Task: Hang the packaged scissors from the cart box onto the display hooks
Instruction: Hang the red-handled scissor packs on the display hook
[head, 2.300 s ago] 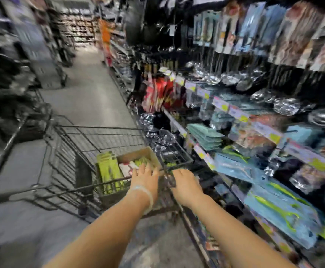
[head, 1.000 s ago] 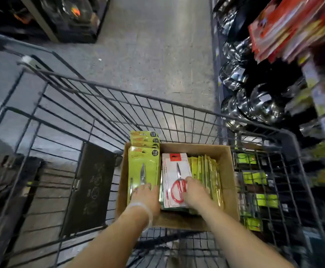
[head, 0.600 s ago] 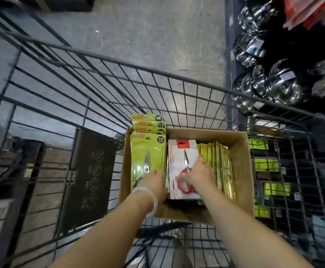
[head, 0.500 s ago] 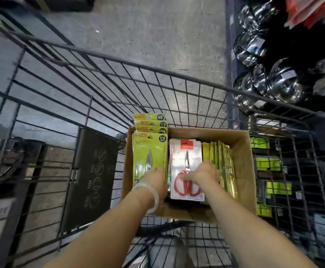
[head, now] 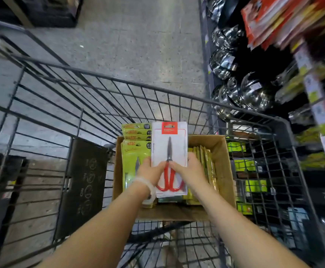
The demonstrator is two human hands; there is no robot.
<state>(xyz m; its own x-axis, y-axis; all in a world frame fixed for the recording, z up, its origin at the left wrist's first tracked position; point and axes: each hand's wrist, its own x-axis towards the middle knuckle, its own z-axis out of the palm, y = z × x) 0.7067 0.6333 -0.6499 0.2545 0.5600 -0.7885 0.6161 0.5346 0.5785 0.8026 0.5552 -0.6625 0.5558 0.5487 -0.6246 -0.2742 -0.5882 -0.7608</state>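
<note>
Bare forearms reach into the wire cart [head: 65, 97] — left hand [head: 151, 170] and right hand [head: 189, 171] pinch a white stack of packaged scissors [head: 169, 149] (red handles) by its side edges, thumbs on the front, raised upright above the cardboard box [head: 220, 157]. Green packs [head: 133, 153] stand beside it; farther right, steel pots [head: 252, 91] line a shelf.

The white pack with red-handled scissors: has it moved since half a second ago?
Yes. The white card pack of red-handled scissors has risen, its top now past the brown cardboard box's far rim.
</note>
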